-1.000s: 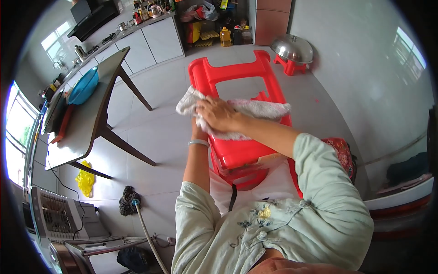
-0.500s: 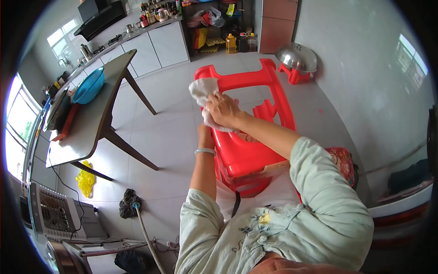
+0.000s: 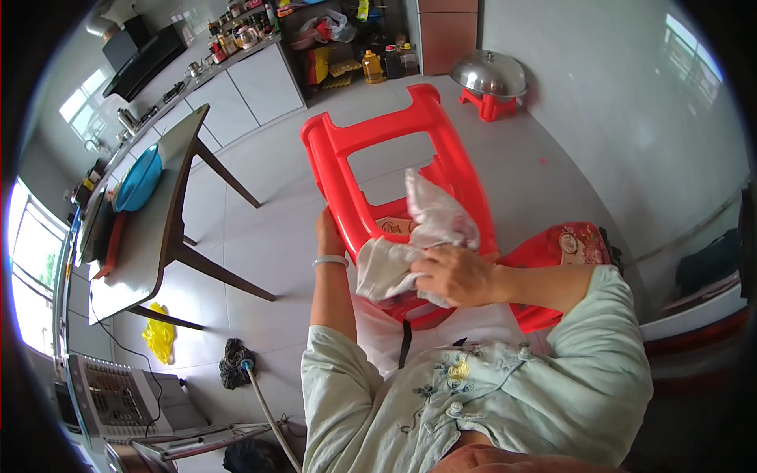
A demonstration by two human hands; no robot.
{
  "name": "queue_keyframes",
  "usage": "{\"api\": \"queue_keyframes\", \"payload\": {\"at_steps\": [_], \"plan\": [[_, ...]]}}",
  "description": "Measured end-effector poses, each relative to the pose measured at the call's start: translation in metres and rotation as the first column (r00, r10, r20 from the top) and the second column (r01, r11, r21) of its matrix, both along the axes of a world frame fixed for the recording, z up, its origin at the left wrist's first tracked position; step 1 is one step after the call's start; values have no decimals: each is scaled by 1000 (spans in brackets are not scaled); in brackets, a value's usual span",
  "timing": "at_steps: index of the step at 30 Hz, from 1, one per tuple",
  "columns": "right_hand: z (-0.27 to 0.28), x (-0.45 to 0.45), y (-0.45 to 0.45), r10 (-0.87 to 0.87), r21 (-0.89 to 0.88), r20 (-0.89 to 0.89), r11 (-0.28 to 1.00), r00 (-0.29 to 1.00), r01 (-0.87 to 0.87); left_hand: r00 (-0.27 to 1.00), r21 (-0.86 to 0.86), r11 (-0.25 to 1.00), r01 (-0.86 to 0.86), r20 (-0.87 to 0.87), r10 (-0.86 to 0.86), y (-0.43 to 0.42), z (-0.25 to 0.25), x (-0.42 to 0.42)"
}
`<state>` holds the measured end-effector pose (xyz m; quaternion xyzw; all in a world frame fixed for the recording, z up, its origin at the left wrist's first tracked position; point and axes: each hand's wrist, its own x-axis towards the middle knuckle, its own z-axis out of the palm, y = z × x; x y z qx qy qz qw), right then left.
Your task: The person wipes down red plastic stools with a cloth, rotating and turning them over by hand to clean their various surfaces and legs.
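Observation:
A red plastic stool (image 3: 457, 158) lies tipped on its side in front of me, its legs pointing away. My left hand (image 3: 328, 234), below a pale bangle, holds the stool's left side; its fingertips are hidden behind the plastic. My right hand (image 3: 457, 276) is closed on a crumpled white cloth (image 3: 441, 214) over the near end of the stool. One end of the cloth sticks up and another hangs to the left. Part of a printed label (image 3: 396, 226) shows on the stool beside the cloth.
A table (image 3: 175, 185) with a blue basin (image 3: 139, 180) stands at left. A mop (image 3: 235, 364) and a yellow plastic bag (image 3: 159, 334) lie on the floor. Right of me is a red patterned item (image 3: 568, 240). A domed metal lid (image 3: 489, 73) rests on a small red stool (image 3: 489, 106).
My right hand has drawn the cloth back toward me, from the stool's left side to its near end. The stool's far end appears tilted up more. My left hand stays at the left side.

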<state>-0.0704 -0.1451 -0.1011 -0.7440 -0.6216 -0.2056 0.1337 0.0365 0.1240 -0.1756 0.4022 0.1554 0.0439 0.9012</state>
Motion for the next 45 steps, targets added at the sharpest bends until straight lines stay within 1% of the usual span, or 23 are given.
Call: {"api": "queue_keyframes", "payload": {"at_steps": [6, 8, 9, 11, 12, 14, 19, 20, 21, 22, 23, 24, 26, 30, 34, 36, 38, 40, 41, 42, 43, 44, 45], "plan": [[-22, 19, -62, -437, 293, -60, 852, 897, 434, 997, 23, 997, 75, 7, -75, 1, -13, 21], [-41, 36, -79, -541, 429, -300, 659, 786, 618, 997, 18, 997, 80, -10, -80, -3, -8, 17], [-52, 39, -84, -542, 432, -304, 655, 784, 620, 996, 44, 996, 82, 24, -83, -4, -3, 11], [-72, 44, -90, -38, 321, -933, 358, 358, 876, 998, 130, 990, 49, 26, -53, -2, -2, 5], [-97, 54, -95, -124, 394, -875, 380, 469, 837, 998, 134, 990, 49, 24, -53, 1, -3, 5], [-142, 70, -108, 42, 216, -976, 347, 215, 913, 997, 43, 996, 77, -11, -77, 0, 0, 5], [-214, 92, -133, -48, 274, -934, 540, 354, 796, 998, 228, 973, -47, -25, 54, -6, 7, 0], [-209, 95, -132, -133, 225, -926, 560, 354, 798, 967, 670, 725, -158, -45, 253, -4, 0, 8], [-204, 97, -132, -124, 243, -921, 556, 368, 795, 901, 943, 282, -179, 41, 432, 1, -4, 17], [-188, 94, -134, 116, 209, -978, 552, 174, 807, 900, 943, 272, -195, 62, 431, -8, 9, 10], [-174, 92, -134, 345, 174, -938, 564, -39, 808, 892, 948, -121, -295, 319, 319, -31, 30, -7], [-166, 93, -133, 354, 191, -935, 564, -26, 803, 855, 784, -479, -395, 505, 121, -53, 44, -21], [-152, 93, -130, 396, 190, -913, 620, -95, 761, 877, 801, -357, -481, 437, -202, -83, 50, -32], [-126, 90, -126, 465, 225, -858, 721, -217, 656, 902, 957, -115, -265, 204, -380, -148, 51, -73], [-105, 83, -116, 452, 167, -846, 729, -283, 664, 941, 916, -330, -228, 120, -317, -160, 55, -85], [-129, 92, -113, 266, 219, -964, 769, 11, 600, 971, 949, -253, -187, 140, -192, -155, 56, -85], [-84, 78, -102, 271, 226, -962, 757, 21, 614, 957, 948, -188, -256, 222, -186, -140, 61, -83], [-61, 82, -92, 3, 244, -916, 796, 400, 554, 942, 941, -127, -314, 291, -170, -121, 72, -85], [-42, 82, -86, 117, 217, -969, 825, 219, 522, 961, 969, 24, -244, 245, -131, -112, 81, -86], [-25, 80, -80, 122, 220, -968, 826, 217, 519, 976, 968, 179, -176, 196, -100, -104, 87, -87], [-8, 79, -74, 132, 257, -953, 828, 273, 499, 975, 938, 311, -156, 196, -103, -95, 84, -86], [8, 77, -68, 141, 295, -933, 828, 332, 477, 974, 937, 310, -161, 201, -103, -89, 80, -87], [24, 74, -62, 63, 292, -890, 840, 451, 458, 975, 873, 466, -147, 207, -81, -83, 75, -89]]}}
